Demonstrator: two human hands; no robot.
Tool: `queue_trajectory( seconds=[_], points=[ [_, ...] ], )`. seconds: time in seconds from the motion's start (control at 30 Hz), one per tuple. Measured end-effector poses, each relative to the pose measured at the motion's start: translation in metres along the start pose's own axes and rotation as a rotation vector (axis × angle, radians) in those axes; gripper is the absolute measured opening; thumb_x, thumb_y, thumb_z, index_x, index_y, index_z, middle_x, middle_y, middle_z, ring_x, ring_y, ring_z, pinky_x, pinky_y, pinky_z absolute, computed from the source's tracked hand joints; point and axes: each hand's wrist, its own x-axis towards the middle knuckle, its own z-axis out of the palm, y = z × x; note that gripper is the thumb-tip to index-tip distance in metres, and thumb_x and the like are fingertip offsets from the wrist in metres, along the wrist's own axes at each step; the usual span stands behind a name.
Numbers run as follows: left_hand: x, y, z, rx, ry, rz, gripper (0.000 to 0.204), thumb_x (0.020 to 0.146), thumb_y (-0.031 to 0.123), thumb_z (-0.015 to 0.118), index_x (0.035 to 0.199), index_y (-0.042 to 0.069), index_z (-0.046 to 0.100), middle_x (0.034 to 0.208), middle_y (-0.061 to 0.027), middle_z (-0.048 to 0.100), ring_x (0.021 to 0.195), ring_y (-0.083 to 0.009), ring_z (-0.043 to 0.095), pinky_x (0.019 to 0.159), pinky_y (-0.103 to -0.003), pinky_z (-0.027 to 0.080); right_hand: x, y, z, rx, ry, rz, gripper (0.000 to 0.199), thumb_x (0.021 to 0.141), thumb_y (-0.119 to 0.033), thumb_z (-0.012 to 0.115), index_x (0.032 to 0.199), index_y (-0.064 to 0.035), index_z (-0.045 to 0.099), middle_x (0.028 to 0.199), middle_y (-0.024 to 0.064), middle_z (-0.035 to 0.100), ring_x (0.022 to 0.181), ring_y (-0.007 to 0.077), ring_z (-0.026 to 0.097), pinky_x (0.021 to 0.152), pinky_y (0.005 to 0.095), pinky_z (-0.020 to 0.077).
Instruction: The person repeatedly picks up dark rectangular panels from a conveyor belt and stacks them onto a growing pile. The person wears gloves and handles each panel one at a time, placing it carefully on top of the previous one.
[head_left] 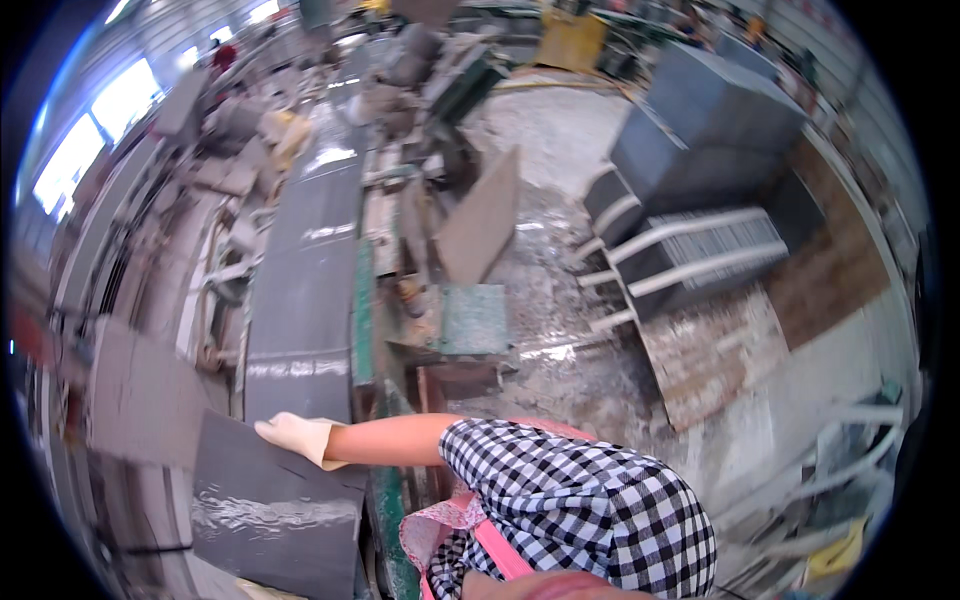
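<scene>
A dark grey stone slab [275, 500], wet and shiny across its middle, lies slightly turned at the near end of a row of grey slabs [300, 310]. My right hand [295, 437], in a pale glove, reaches across from the right and grips the slab's far edge. At the lower rim a bit of pale glove, my left hand [268, 591], shows by the slab's near edge; its fingers are hidden.
A green metal rail [364, 310] runs beside the row. A brown-grey board [150, 395] stands at the left. Right of the row are a leaning slab [482, 220], wet floor and stacked dark slabs [700, 250] with white strips on a pallet [705, 350].
</scene>
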Motion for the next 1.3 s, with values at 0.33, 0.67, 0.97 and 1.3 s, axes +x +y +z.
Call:
queue_trajectory(
  seconds=[0.33, 0.67, 0.97, 1.3],
  points=[
    [-0.098, 0.153, 0.3, -0.553, -0.69, 0.108, 0.054, 0.104, 0.04, 0.036, 0.136, -0.002, 0.05, 0.136, -0.0174, 0.055, 0.122, -0.0276, 0.055, 0.106, -0.041, 0.043, -0.238, 0.07, -0.237, 0.168, 1.164, -0.554, 0.029, 0.101, -0.027, 0.045, 0.109, -0.0025, 0.059, 0.083, 0.0056, 0.063, 0.082, 0.0179, 0.061, 0.079, 0.0318, 0.0503],
    [-0.572, 0.179, 0.482, -0.586, -1.703, -0.818, 0.029, 0.09, 0.032, 0.069, 0.085, 0.005, 0.059, 0.075, -0.0046, 0.057, 0.06, -0.0095, 0.054, 0.053, -0.025, 0.046, -0.662, 0.278, -0.227, 1.073, 1.736, -0.353, 0.048, 0.101, -0.043, 0.047, 0.123, -0.0032, 0.06, 0.119, 0.0119, 0.066, 0.1, 0.021, 0.066, 0.088, 0.0326, 0.0513],
    [-0.782, 0.159, 0.507, -0.385, -2.198, -1.319, 0.055, 0.1, 0.05, 0.047, 0.128, 0.003, 0.054, 0.113, -0.0144, 0.065, 0.099, -0.0228, 0.064, 0.089, -0.036, 0.052, -0.717, 0.201, -0.177, 1.001, 2.388, -0.502, 0.045, 0.1, -0.036, 0.051, 0.13, -0.0033, 0.057, 0.12, 0.0079, 0.064, 0.104, 0.0212, 0.063, 0.089, 0.0333, 0.051],
    [-0.814, 0.118, 0.624, -0.695, -2.352, -0.344, 0.057, 0.101, 0.04, 0.037, 0.144, 0.003, 0.042, 0.142, -0.0137, 0.052, 0.131, -0.0322, 0.047, 0.12, -0.045, 0.021, -0.771, 0.183, -0.356, 0.688, 2.499, -0.247, 0.06, 0.091, -0.038, 0.063, 0.137, -0.0027, 0.048, 0.127, 0.0124, 0.058, 0.112, 0.0261, 0.06, 0.094, 0.0404, 0.0509]
  ],
)
